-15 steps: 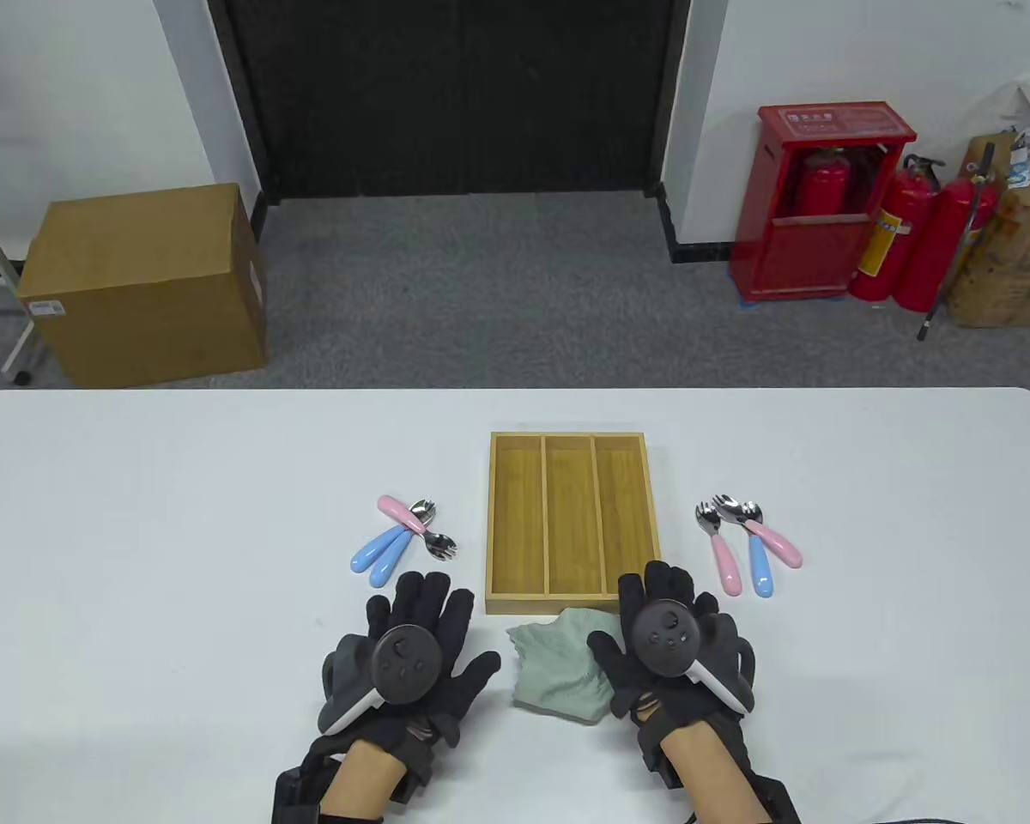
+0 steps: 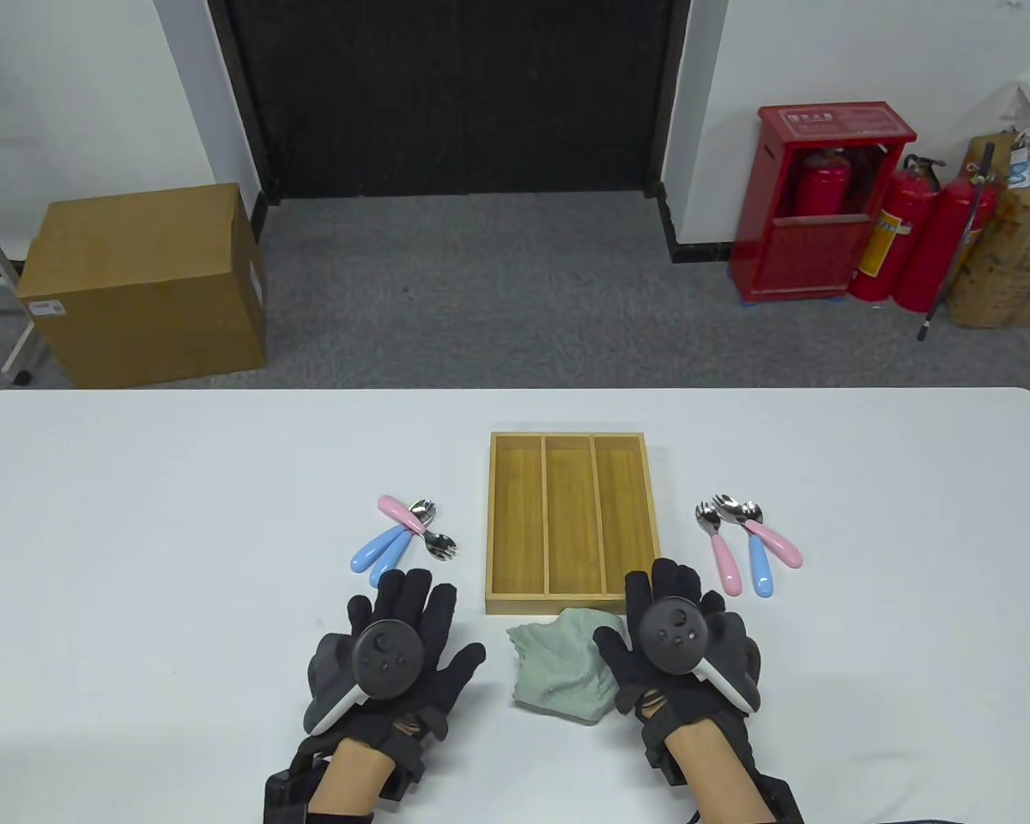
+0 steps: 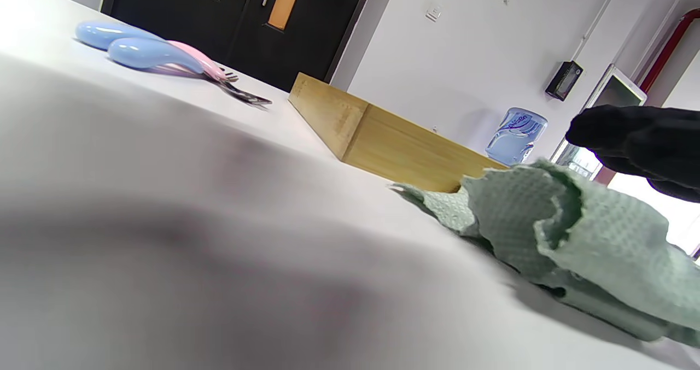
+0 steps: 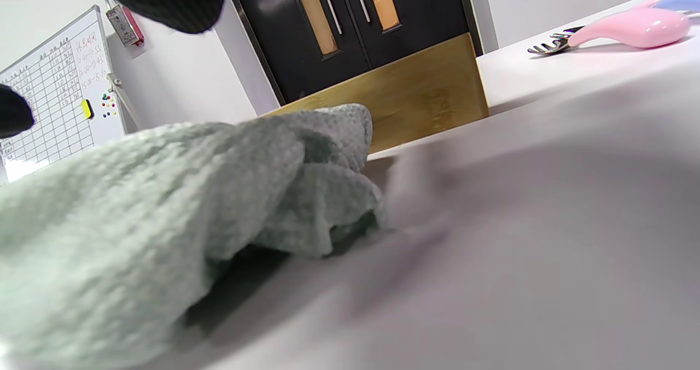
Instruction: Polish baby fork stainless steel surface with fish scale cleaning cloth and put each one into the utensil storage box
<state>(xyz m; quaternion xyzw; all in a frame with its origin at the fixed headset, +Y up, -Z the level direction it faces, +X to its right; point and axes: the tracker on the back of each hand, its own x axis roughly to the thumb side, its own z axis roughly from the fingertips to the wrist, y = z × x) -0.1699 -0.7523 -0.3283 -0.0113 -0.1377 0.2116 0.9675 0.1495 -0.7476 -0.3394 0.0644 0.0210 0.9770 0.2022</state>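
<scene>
Both gloved hands lie flat on the white table (image 2: 137, 515) with fingers straight and hold nothing. A crumpled pale green cloth (image 2: 558, 669) (image 3: 574, 239) (image 4: 164, 206) sits between them. My left hand (image 2: 433, 631) is left of the cloth and apart from it. My right hand (image 2: 631, 622) is on the cloth's right, its thumb (image 3: 634, 140) over the cloth's edge. The empty three-slot wooden box (image 2: 491, 524) (image 3: 383, 137) (image 4: 415, 97) stands just beyond the cloth. Three pink and blue baby forks (image 2: 403, 536) (image 3: 158, 56) lie left of the box. Three more forks (image 2: 747, 536) (image 4: 629, 28) lie to its right.
Beyond the table's far edge are grey carpet, a cardboard box (image 2: 146, 283) at the left and a red extinguisher cabinet (image 2: 824, 206) at the right. Bare table stretches left and right of the fork groups.
My left hand has slid a little to the left and turned slightly. The right hand has edged forward a touch. Cloth, forks and box have not moved.
</scene>
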